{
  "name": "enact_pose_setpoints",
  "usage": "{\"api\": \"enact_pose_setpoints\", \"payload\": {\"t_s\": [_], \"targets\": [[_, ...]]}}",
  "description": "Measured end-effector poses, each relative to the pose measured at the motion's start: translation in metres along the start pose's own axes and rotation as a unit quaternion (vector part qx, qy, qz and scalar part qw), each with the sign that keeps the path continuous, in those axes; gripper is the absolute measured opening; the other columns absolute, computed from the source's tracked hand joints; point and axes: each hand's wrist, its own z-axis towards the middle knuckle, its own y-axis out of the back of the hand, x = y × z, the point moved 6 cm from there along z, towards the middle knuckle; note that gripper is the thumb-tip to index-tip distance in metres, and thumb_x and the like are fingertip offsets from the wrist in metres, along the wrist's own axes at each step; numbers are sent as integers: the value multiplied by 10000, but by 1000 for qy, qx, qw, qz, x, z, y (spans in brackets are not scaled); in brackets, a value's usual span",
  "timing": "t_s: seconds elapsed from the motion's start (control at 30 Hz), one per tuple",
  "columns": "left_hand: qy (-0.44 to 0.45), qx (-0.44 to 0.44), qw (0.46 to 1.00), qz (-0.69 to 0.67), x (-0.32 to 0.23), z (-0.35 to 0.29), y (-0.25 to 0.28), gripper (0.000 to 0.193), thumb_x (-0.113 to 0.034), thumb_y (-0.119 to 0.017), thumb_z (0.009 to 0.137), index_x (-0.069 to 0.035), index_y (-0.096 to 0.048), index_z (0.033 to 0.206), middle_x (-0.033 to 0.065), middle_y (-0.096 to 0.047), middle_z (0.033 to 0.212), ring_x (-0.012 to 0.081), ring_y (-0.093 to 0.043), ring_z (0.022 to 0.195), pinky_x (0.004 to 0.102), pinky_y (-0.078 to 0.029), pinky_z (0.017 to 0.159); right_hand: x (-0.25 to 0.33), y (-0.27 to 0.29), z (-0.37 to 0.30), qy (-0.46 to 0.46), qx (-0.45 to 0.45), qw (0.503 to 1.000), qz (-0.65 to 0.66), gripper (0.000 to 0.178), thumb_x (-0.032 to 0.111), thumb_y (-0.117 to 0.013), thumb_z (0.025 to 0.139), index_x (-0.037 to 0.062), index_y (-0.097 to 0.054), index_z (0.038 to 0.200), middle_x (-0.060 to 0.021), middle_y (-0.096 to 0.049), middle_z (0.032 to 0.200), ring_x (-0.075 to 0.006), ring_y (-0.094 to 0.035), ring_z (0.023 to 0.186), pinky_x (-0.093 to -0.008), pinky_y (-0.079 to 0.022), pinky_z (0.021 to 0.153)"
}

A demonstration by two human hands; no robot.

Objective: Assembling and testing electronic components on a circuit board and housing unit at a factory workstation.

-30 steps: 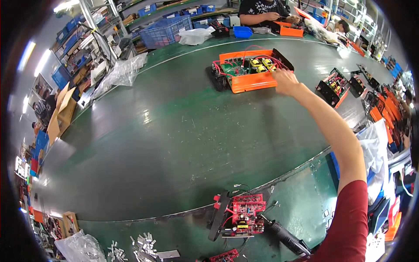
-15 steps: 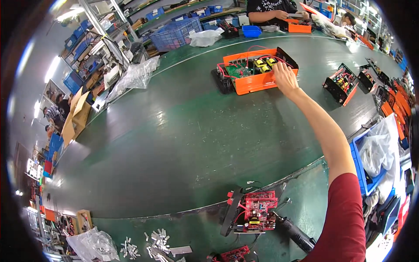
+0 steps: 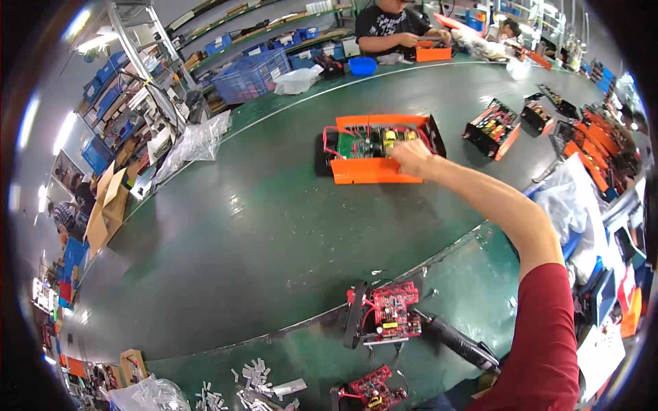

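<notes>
My right hand (image 3: 413,158) reaches out over the green bench and is closed on the near orange wall of an open inverter-like case (image 3: 375,172). Its fingertips are partly hidden inside the case, beside yellow-wrapped transformers (image 3: 390,139). A green circuit board (image 3: 348,145), red wires and black end panels also show in the case. Nearer to me, a red circuit board (image 3: 396,306) stands joined to a black panel, with a black electric screwdriver (image 3: 460,344) lying next to it. My left hand is out of view.
Black-and-orange open units (image 3: 492,129) stand to the right, by a pile of orange cases (image 3: 598,140). Small metal pieces (image 3: 255,377) and a second red board (image 3: 375,392) lie along the near edge. Across the bench a person (image 3: 394,31) handles an orange case.
The orange case has come nearer to me and turned squarer to my view, with my right hand on it. The whole view has also shifted, showing more of the person opposite.
</notes>
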Motion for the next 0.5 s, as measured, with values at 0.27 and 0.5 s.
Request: {"api": "enact_pose_setpoints", "payload": {"t_s": [0.27, 0.5], "targets": [[-33, -13, 999, -20, 5, -3, -4, 151, -82, -781, 831, -81, -728, 972, 96, -685, 945, 310, -629, 893, 449, -478, 836, 6, 100, -92, -76, 104, 992, -14, 566, 352, -913, 575, 48, -673, 988, -157, -710, 899, -362, -697, 875, -473, -546, 734], [-38, -42, 995, -82, -4, -1, 8, 137, -105, -808, 823, -59, -701, 896, 118, -655, 886, 332, -610, 831, 456, -474, 767, -24, 178, -192, -174, 128, 972, -93, 546, 361, -904, 558, 45, -678, 940, -146, -709, 861, -351, -699, 842, -473, -540, 698]]}}
